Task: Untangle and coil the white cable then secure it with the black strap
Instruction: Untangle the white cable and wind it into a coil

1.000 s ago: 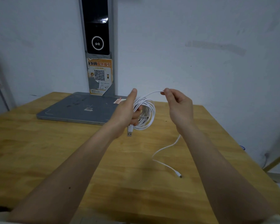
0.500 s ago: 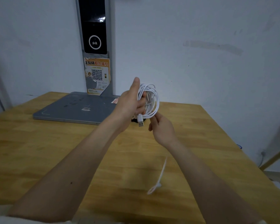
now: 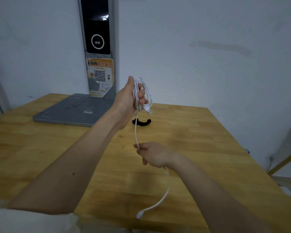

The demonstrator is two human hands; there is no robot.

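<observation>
My left hand (image 3: 130, 98) is raised above the table and closed around several loops of the white cable (image 3: 148, 93); a USB plug sticks out below its fingers. One strand runs straight down from the coil to my right hand (image 3: 155, 155), which pinches it low and closer to me. The loose tail hangs from that hand and ends in a small plug near the table's front. The black strap (image 3: 141, 122) lies curved on the wooden table (image 3: 200, 142), behind the taut strand and below my left hand.
A flat grey base plate (image 3: 69, 110) with an upright post carrying a black screen and a QR sticker stands at the back left against the white wall. The table's right edge drops off at the right, with cables on the floor there.
My right hand has slid down the cable and toward me, pulling a strand taut from the coil. My left hand has lifted the coil slightly, uncovering the black strap.
</observation>
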